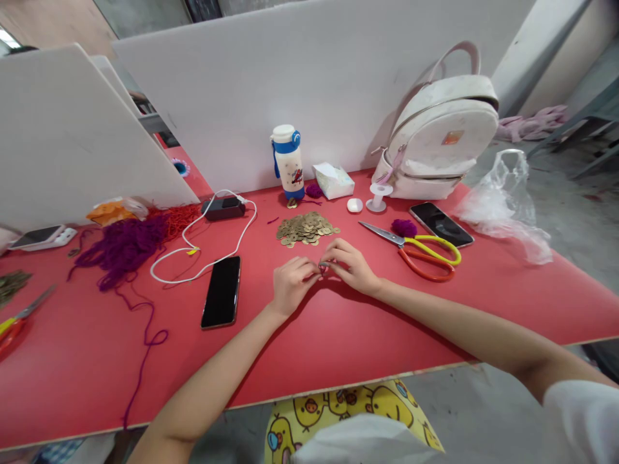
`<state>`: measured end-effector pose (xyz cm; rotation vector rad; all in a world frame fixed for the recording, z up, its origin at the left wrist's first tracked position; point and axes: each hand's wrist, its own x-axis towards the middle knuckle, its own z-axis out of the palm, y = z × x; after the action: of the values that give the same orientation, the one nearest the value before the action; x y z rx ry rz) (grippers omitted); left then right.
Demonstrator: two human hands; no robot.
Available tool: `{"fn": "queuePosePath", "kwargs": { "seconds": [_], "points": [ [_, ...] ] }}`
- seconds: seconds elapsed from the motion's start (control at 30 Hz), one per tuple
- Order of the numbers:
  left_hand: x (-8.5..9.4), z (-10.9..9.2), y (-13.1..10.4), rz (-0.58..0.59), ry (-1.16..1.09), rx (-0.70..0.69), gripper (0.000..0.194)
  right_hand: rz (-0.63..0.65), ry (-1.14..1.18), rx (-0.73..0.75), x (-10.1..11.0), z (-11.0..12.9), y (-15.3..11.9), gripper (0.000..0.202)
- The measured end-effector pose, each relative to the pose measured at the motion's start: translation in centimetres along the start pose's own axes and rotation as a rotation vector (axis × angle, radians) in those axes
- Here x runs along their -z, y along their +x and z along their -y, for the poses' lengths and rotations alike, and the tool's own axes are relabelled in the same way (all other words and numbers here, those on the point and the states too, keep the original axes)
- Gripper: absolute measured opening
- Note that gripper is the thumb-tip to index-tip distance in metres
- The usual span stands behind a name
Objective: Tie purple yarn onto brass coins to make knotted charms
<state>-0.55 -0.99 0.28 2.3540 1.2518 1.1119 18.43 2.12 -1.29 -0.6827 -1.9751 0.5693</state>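
My left hand point(291, 285) and my right hand point(355, 267) meet over the red table, with fingertips pinched close together. Between them is a small dark piece point(322, 267) that looks like a coin with a bit of purple yarn; its detail is too small to make out. Just beyond my fingers lies a heap of brass-coloured coins with holes point(307, 227). To the right, scissors point(411, 245) with yellow and orange handles lie beside a small ball of purple yarn point(404, 227).
Left of my arms are a black phone point(221, 293), a white cable point(176, 281), a power bank point(224, 208) and tangled purple yarn point(128, 248). Behind stand a bottle point(288, 164), a tissue pack point(334, 182), a white spool point(379, 198) and a backpack point(435, 142). A plastic bag point(507, 212) lies right.
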Motion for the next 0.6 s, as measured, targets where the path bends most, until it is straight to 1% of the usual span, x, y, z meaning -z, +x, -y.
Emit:
{"fn": "queuePosePath", "kwargs": {
  "seconds": [0.1,0.17,0.27,0.37,0.47,0.6],
  "points": [
    [0.15,-0.27,-0.12,-0.042,-0.027,-0.075,0.022,-0.004,0.064,-0.085,0.01,-0.05,0.34,0.016],
    [0.2,-0.34,-0.1,-0.092,-0.08,-0.065,0.02,0.047,0.08,-0.107,0.05,-0.03,0.53,0.018],
    [0.15,-0.28,0.05,-0.192,-0.187,0.018,0.018,0.119,0.082,-0.11,0.1,-0.04,0.65,0.018],
    [-0.03,-0.07,0.24,-0.267,-0.316,0.127,0.016,0.14,0.077,-0.103,0.08,-0.14,0.63,0.017],
    [-0.14,0.14,0.36,-0.265,-0.365,0.212,0.014,0.166,0.078,-0.098,0.04,-0.17,0.61,0.015],
    [-0.04,0.16,0.5,-0.229,-0.352,0.235,0.016,0.165,0.027,-0.106,0.06,0.03,0.61,0.013]
  ]
}}
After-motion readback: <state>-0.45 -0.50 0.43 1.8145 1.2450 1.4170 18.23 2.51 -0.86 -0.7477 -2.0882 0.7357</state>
